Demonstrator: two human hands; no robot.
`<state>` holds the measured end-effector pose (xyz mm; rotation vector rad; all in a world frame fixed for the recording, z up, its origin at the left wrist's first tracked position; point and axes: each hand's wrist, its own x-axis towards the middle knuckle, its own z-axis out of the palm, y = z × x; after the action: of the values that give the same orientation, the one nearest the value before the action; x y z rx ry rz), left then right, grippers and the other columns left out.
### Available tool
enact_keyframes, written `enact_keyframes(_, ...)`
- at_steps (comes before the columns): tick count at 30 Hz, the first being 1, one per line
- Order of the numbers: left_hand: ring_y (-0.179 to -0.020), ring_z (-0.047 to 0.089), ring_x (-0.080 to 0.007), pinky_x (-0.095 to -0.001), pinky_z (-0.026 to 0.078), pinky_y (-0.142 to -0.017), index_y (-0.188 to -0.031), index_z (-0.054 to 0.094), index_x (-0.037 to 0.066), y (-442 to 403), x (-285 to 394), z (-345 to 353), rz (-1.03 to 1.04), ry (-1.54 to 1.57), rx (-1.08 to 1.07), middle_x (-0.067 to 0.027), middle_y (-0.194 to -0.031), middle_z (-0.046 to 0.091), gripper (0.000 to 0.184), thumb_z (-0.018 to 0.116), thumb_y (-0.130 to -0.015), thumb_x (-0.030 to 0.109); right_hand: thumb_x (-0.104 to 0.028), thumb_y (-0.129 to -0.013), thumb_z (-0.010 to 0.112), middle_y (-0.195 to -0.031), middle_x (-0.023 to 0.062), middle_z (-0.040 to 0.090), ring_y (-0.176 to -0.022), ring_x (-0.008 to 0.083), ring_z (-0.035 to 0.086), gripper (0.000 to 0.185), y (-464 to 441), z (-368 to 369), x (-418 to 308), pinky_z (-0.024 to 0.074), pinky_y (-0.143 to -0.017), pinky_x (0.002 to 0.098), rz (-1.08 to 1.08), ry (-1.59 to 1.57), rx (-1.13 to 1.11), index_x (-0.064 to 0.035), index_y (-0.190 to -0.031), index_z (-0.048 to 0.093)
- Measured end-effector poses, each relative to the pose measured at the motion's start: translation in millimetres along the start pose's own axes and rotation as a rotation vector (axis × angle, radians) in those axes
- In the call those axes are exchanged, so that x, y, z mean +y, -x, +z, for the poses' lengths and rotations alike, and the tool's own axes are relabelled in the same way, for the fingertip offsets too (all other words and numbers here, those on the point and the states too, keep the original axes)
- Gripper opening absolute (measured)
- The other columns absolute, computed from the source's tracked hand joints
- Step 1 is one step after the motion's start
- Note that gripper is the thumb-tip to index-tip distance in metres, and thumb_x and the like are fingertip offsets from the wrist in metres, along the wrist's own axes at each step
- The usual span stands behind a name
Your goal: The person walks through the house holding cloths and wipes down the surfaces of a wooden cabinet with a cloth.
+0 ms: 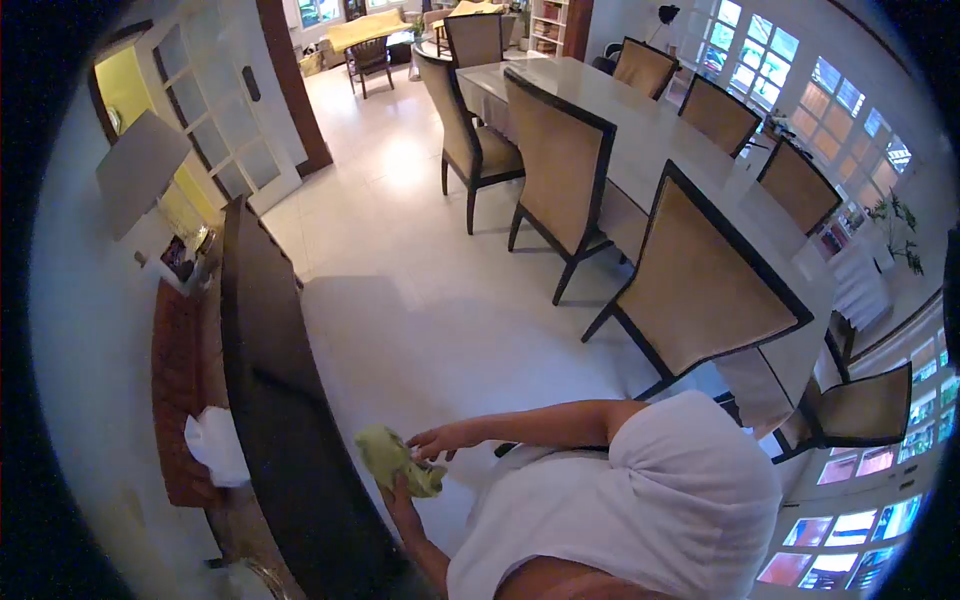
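Observation:
A crumpled green cloth (385, 460) is in my left hand (400, 495), whose fingers are closed on its lower side. From above, my right hand (443, 441) reaches to the cloth's right edge, its fingers curled around something small and whitish that is too small to name. Both hands are close together, to the right of a long dark panel (290, 400). My white shirt (620, 500) fills the lower middle.
At the left wall are a lamp with a grey shade (143, 172), a reddish-brown runner (180, 400) and a crumpled white item (216, 446). A long dining table (650, 130) with several tan chairs (700, 280) stands at the right. Behind is a yellow-covered seat (365, 30).

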<state>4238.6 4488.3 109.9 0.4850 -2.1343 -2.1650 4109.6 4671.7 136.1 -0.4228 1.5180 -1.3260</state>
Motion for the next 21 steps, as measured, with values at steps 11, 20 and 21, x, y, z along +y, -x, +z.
enact_keyframes(11, -0.106, 0.05, -0.0215, -0.0336, 0.044, -0.088, -0.12, 0.045, 0.003, -67, 83, 123, 0.087, 0.035, -0.214, -0.0105, -0.116, 0.051, 0.049, 0.068, -0.077, 0.01, -0.033, -0.088, 0.057, -0.075, 0.0053, 0.058, -0.076, 0.0115, 0.055, 0.031, 92, -134, -8, 0.0429, -0.065, 0.0322, -0.254, 0.392, 0.548, -0.0026, -0.092, 0.058)
enact_keyframes(20, -0.093, 0.051, -0.0139, -0.0279, 0.044, -0.082, -0.1, 0.051, 0.007, -88, 103, 126, 0.192, 0.102, -0.149, -0.0018, -0.097, 0.051, 0.038, 0.068, -0.067, -0.004, -0.028, -0.088, 0.054, -0.078, 0.0127, 0.061, -0.077, 0.0309, 0.06, 0.024, 117, -137, 6, 0.0471, -0.071, 0.0395, -0.405, 0.166, 0.719, -0.0049, -0.091, 0.061)
enact_keyframes(21, -0.095, 0.05, -0.0141, -0.0281, 0.044, -0.083, -0.099, 0.051, 0.007, -92, 107, 120, 0.237, 0.131, -0.106, -0.0019, -0.097, 0.051, 0.038, 0.067, -0.066, -0.005, -0.026, -0.087, 0.053, -0.079, 0.0123, 0.061, -0.079, 0.0305, 0.06, 0.023, 117, -139, 9, 0.0475, -0.072, 0.0394, -0.375, 0.334, 0.838, -0.0056, -0.092, 0.062)
